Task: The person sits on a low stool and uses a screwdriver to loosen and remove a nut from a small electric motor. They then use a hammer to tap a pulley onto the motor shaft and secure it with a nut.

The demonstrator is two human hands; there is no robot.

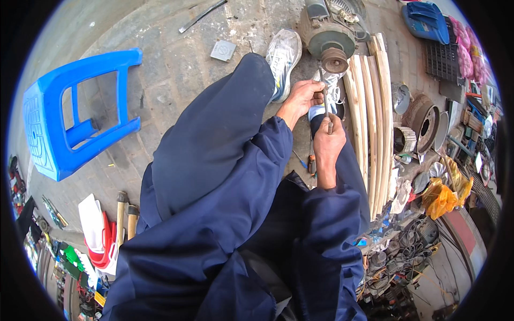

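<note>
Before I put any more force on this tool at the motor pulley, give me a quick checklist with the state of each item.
1. Right hand gripping the tool handle: ok.
2. Left hand steadying the shaft near its upper end: ok.
3. Tool tip seated at the pulley: cannot tell, too small.
4. Motor braced against sliding: cannot tell; a shoe lies beside it.
5. Wooden strips right beside the working hand: not ok.

one head-worn fisheye view, steeply downward and close over the lap, paved ground (176, 59) curving toward the rim
</note>
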